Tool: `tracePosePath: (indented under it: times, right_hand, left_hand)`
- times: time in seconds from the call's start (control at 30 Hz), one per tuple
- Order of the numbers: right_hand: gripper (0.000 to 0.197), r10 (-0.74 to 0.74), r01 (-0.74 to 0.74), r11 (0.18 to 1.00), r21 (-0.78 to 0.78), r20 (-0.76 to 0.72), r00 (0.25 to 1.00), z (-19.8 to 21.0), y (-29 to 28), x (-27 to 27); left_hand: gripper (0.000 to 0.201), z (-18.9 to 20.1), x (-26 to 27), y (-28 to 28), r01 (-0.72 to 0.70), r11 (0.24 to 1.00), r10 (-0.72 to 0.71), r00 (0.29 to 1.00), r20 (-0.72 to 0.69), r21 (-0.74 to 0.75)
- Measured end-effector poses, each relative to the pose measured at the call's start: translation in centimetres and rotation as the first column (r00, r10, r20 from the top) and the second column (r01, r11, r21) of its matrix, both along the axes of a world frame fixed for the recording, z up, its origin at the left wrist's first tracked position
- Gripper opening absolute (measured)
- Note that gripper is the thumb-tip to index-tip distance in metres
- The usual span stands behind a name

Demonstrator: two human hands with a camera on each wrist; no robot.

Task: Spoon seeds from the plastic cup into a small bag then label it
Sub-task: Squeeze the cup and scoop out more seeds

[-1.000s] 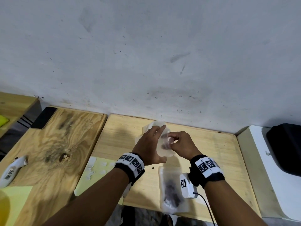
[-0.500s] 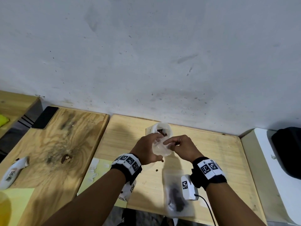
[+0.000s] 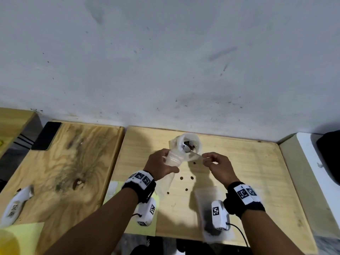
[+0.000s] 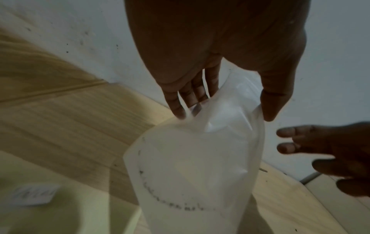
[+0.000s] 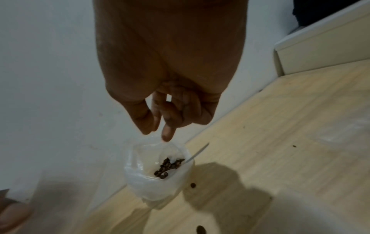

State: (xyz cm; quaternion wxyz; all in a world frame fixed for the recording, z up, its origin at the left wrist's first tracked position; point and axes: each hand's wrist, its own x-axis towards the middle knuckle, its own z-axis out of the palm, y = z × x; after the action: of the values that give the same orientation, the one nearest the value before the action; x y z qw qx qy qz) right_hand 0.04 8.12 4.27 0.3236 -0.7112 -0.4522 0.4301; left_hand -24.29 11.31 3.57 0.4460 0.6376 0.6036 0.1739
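My left hand [image 3: 161,164] grips a small, empty translucent bag [image 3: 173,160] near its top, thumb on one side and fingers on the other [image 4: 220,110]. The bag [image 4: 196,166] hangs down toward the table. Just behind it stands the plastic cup [image 3: 195,142] with dark seeds [image 5: 168,166] at its bottom. A metal spoon [image 3: 186,148] lies in the cup, its handle [image 5: 197,152] sticking out to the right, untouched. My right hand [image 3: 207,160] hovers beside the cup with thumb and forefinger close together [image 5: 158,131] and nothing visible between them.
Several loose seeds [image 3: 181,178] lie on the pale board in front of the cup. A filled seed bag [image 3: 202,212] lies under my right wrist. A yellow sheet with white labels [image 3: 114,188] sits at the left, near a white pen [image 3: 14,207] and a phone [image 3: 47,135]. A white cabinet [image 3: 312,172] bounds the right.
Both hands were together on the bag in front of the cup. They have come apart: the left keeps the bag, the right has drawn off to the right, and the cup and spoon now show.
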Motion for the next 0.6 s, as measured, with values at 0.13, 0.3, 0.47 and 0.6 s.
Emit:
tracePosePath:
  times: [0.13,0.3,0.47,0.6]
  right_hand:
    - [0.026,-0.106,0.119,0.989,-0.092,0.137,0.985,-1.7,1.0,2.2]
    - [0.057,0.062,0.018,0.967,-0.253,0.302,0.951,-3.0,4.1,3.7]
    - [0.067,0.463,-0.226,0.822,-0.523,0.382,0.800,-4.8,7.0,3.8]
    - [0.031,0.477,-0.276,0.831,-0.483,0.364,0.800,-5.4,8.3,4.1]
  left_hand:
    - [0.075,-0.7,1.5,1.3,-0.021,0.998,0.021,1.000,-0.001,-0.065]
    - [0.100,-1.4,3.7,3.3,-0.055,0.986,0.068,0.995,0.072,-0.159]
    - [0.109,-1.8,4.9,5.8,-0.024,0.962,0.036,0.998,0.042,-0.272]
    - [0.101,-2.2,5.5,7.2,0.007,0.933,-0.007,1.000,0.003,-0.361]
